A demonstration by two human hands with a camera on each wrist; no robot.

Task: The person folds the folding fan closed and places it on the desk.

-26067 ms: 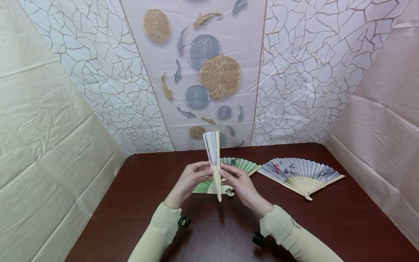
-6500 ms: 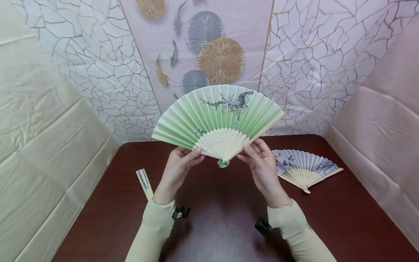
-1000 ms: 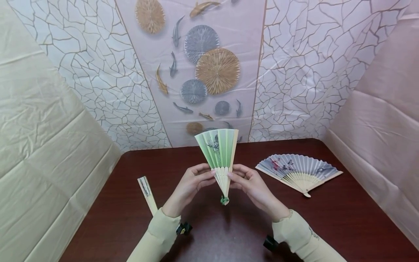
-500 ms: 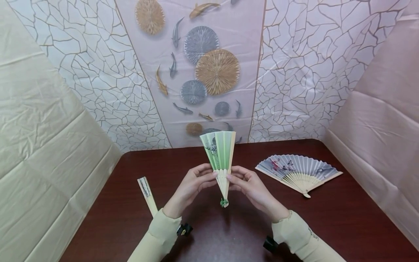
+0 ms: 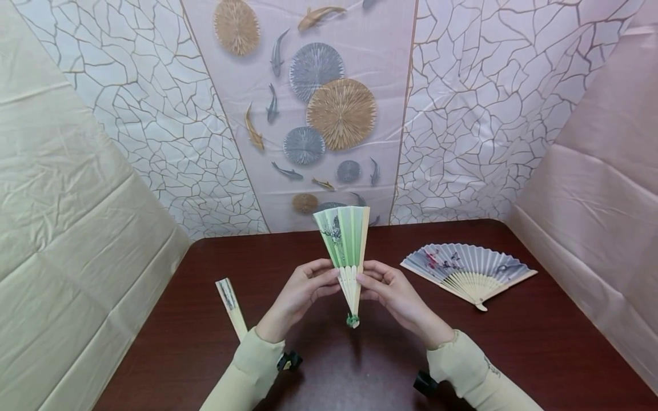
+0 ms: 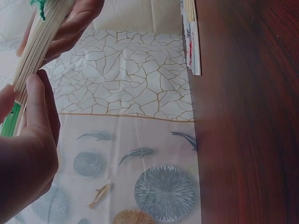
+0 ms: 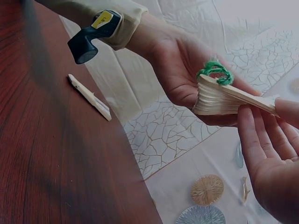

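Observation:
Both hands hold a green folding fan upright above the table, partly folded into a narrow wedge. My left hand pinches its pale ribs from the left, thumb in front. On the other side, my right hand pinches the outer rib. A green cord is tied at the pivot, which points down. In the left wrist view the stacked ribs lie between the two hands. A grey-blue fan with red flowers lies spread at the right. By my left forearm lies a folded fan.
The dark red-brown table reaches back to a patterned cloth backdrop with printed fish and round motifs. Cream cloth walls stand along both sides. A small black device sits at each wrist.
Earlier, my hands held a nearly folded grey fan; a folded one now lies at left. The green fan, later spread wide and raised, has come down and narrowed, slightly more within the last second.

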